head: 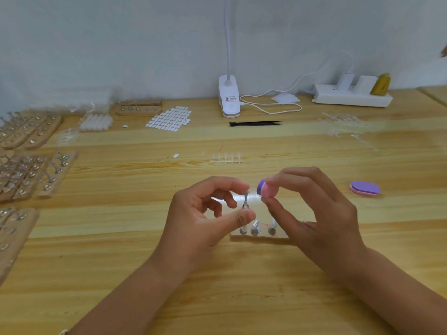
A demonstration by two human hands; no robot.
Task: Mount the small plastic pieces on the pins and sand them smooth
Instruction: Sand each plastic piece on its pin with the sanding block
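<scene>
Clutter lines the left edge: wooden racks of pins, then a sheet of white ovals, black tweezers, a clip lamp and a power strip by the pale wall. Over the wooden table, the left hand pinches a metal pin upright. The right hand grips a pink-and-purple sanding block beside its top and hides part of the pin holder. The plastic piece is too small to tell.

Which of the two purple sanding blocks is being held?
The sanding block pinched by the right hand; the other block lies flat on the table, farther right.
</scene>
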